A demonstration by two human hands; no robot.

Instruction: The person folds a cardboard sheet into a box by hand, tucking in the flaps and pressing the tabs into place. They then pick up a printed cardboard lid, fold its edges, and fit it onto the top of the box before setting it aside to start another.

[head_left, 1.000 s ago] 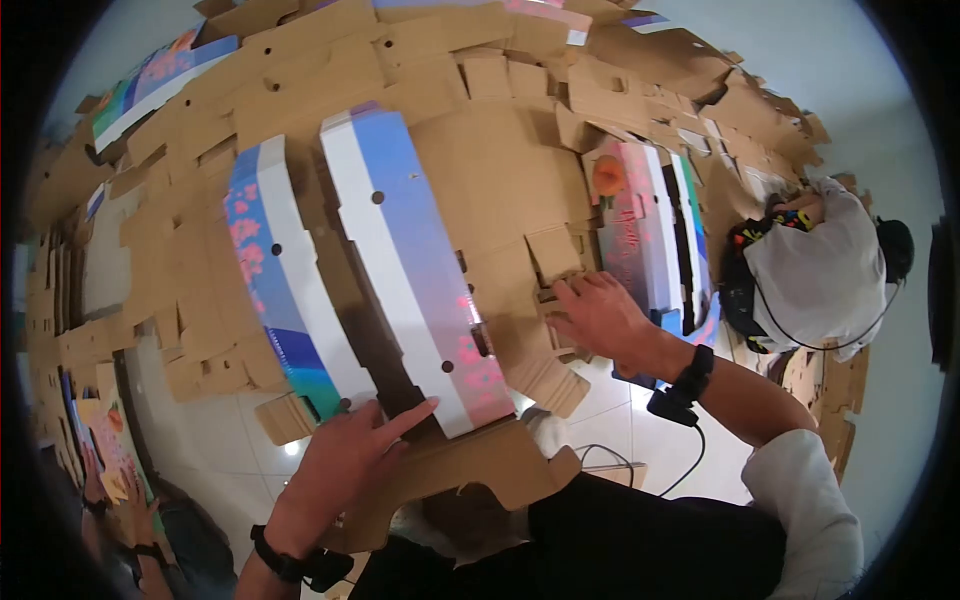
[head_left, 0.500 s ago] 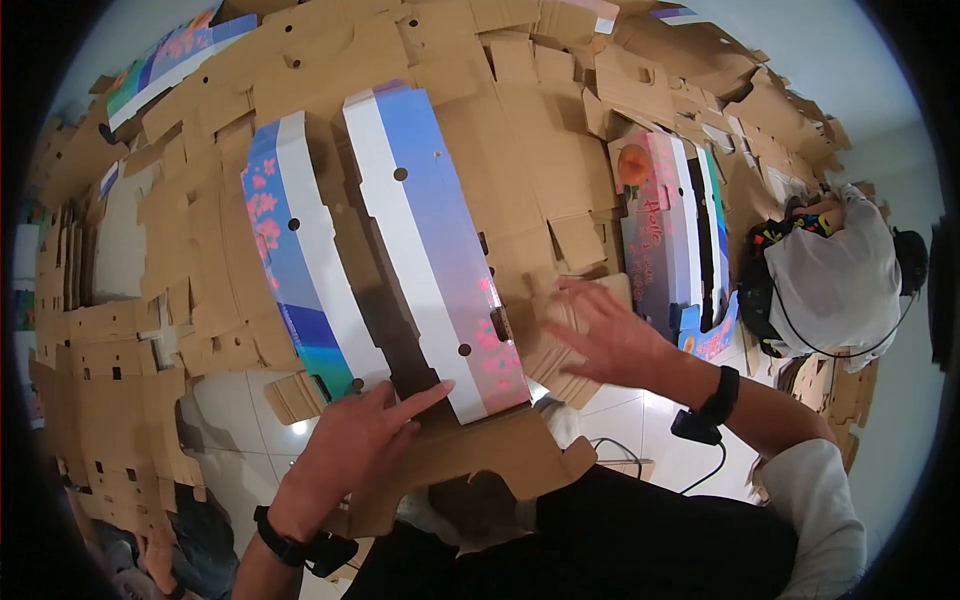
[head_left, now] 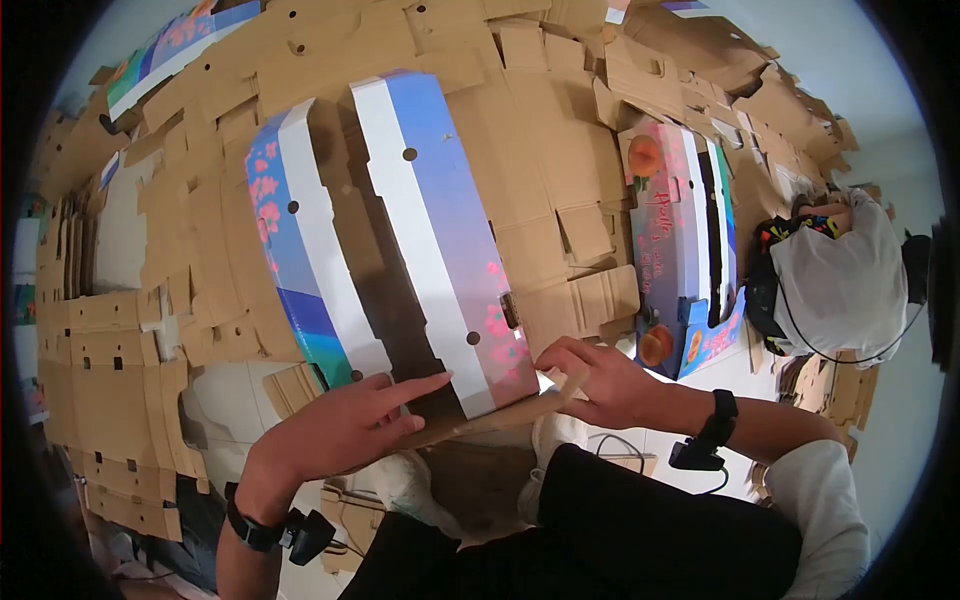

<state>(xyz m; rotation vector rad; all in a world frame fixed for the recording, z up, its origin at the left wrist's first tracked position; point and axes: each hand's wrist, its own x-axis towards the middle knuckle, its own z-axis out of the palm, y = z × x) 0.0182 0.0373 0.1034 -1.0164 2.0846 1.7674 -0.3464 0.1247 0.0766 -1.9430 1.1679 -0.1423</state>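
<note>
In front of me lies a long cardboard box (head_left: 430,215), printed blue, pink and green, with two white-edged side panels and a brown gap between them. My left hand (head_left: 345,420) rests across its near end, index finger stretched over the gap and thumb apart below. At the near right corner, my right hand (head_left: 605,385) is closed on the end of the brown cardboard end flap (head_left: 500,418). That flap stands raised along the near end, partly hidden by my left hand.
A second printed box (head_left: 665,240) stands to the right. Flattened brown cardboard (head_left: 520,130) spreads behind and to the left. A person in a white top (head_left: 840,275) is at the far right. My shoes (head_left: 420,490) are just below the near end.
The end flap has tilted up toward the box. My right hand has come down and left from above the cardboard and taken hold of the flap's corner. My left hand stays at the near end.
</note>
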